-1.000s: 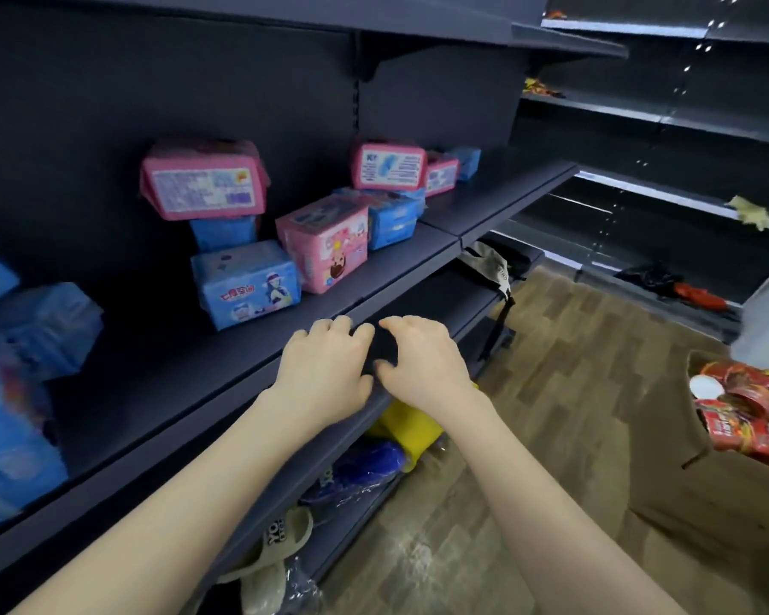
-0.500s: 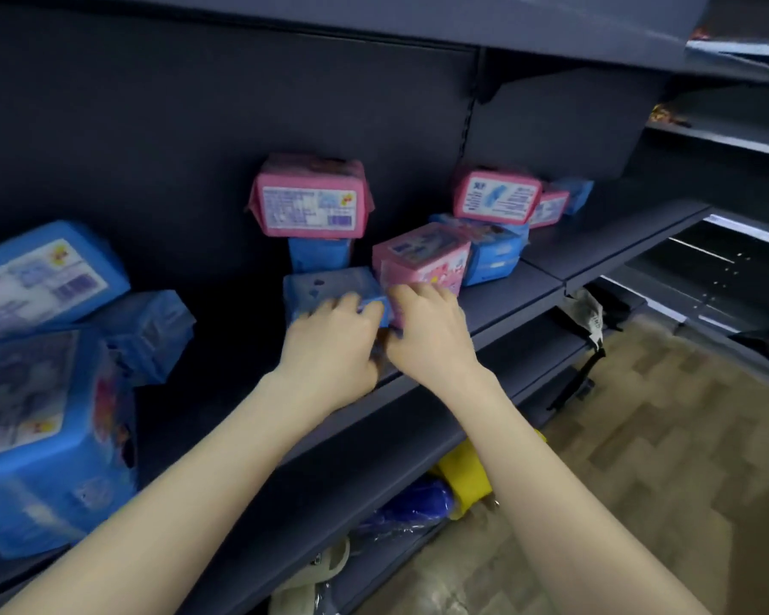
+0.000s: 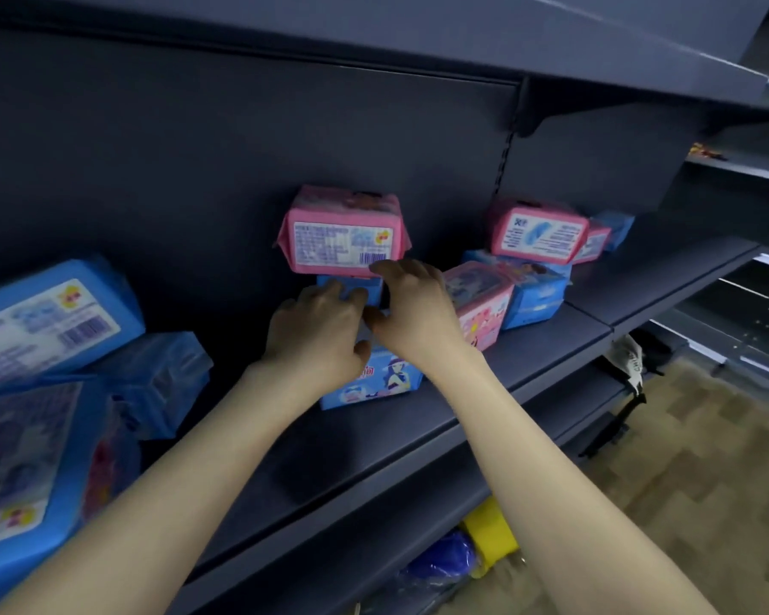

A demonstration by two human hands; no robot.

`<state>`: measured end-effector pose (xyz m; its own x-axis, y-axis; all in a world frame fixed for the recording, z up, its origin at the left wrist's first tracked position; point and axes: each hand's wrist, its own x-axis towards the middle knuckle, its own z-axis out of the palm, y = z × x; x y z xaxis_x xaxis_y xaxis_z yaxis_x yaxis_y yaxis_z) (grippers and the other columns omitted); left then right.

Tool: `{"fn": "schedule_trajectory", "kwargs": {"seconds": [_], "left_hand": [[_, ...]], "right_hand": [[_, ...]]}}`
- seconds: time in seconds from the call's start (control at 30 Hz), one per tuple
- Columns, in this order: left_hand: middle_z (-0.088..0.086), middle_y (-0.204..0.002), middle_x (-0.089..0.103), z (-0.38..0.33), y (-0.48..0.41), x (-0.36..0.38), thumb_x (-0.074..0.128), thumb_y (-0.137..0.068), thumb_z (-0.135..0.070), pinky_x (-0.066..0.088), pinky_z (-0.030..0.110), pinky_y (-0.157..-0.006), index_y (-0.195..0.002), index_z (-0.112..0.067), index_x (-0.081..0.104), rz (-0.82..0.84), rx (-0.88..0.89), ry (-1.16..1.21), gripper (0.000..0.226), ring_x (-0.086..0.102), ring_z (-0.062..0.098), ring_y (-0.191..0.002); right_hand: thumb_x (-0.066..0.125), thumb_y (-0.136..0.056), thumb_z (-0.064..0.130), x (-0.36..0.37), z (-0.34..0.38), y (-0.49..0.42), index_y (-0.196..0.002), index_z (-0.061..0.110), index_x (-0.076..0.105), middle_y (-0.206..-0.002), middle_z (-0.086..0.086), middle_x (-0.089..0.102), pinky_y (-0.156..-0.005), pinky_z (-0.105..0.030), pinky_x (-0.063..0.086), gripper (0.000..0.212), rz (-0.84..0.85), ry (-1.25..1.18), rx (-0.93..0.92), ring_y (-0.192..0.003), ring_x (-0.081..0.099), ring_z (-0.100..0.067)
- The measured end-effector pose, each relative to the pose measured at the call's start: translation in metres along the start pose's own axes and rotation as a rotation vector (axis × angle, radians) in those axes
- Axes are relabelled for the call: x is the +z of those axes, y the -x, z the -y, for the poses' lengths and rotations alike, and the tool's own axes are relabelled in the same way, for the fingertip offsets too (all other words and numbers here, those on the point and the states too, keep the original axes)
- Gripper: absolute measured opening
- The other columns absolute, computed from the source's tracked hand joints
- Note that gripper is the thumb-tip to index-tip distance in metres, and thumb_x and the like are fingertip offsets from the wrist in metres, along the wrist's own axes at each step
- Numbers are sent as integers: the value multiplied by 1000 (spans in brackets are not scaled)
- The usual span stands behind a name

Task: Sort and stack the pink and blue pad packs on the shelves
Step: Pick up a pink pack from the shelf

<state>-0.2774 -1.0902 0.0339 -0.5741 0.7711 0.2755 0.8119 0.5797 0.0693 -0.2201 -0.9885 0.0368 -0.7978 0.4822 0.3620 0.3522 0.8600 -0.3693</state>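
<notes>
A pink pad pack (image 3: 342, 235) sits on a small blue pack (image 3: 351, 289) against the back panel of the middle shelf (image 3: 418, 441). In front of them stands another blue pack (image 3: 369, 386). My left hand (image 3: 320, 332) hovers over that front pack, its fingertips reaching the small blue pack. My right hand (image 3: 414, 312) touches the lower edge of the pink pack with its fingertips, thumb spread below. Neither hand plainly grips anything. A second pink pack (image 3: 478, 304) stands just right of my right hand.
Further right, a blue pack (image 3: 536, 297) carries a pink pack (image 3: 538, 233), with more pink (image 3: 593, 244) and blue (image 3: 618, 224) packs behind. Large blue packs (image 3: 41, 317) are piled at the left. Yellow and blue items (image 3: 489, 539) lie on the bottom shelf.
Both hands have risen from the shelf's front edge, passed over the front blue pack and reached the pink pack and the small blue pack under it. The view has swung left and closer.
</notes>
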Motion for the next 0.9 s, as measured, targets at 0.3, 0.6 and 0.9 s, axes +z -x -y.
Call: {"fn": "schedule_trajectory", "kwargs": {"seconds": [0.3,0.6,0.9], "left_hand": [[7,-139,31,3,-22,0,53,-89,-36,44,39,-84,-143,-20,25,-62,-214,-12,62,36,29,-125],[15,-143,21,7,-57,-4,64,-81,-32,38,48,-94,-144,-16,23,-216,-378,114,77,25,36,-127],[7,-144,32,26,-85,12,57,-88,-36,29,36,-108,-147,-17,12,-390,-589,735,77,31,25,-133]], "right_hand": [[61,-81,23,-2,-11,-41,-145,22,21,-147,-16,18,-106,-49,28,75,-17,-70,-26,-132,22,-37],[61,-82,25,-5,-34,-70,-143,29,17,-145,-17,15,-103,-48,32,76,122,-110,-84,-126,29,-41],[58,-83,20,-2,-48,-72,-143,34,12,-131,-14,32,-85,-42,48,76,191,-229,-208,-103,53,-41]]}}
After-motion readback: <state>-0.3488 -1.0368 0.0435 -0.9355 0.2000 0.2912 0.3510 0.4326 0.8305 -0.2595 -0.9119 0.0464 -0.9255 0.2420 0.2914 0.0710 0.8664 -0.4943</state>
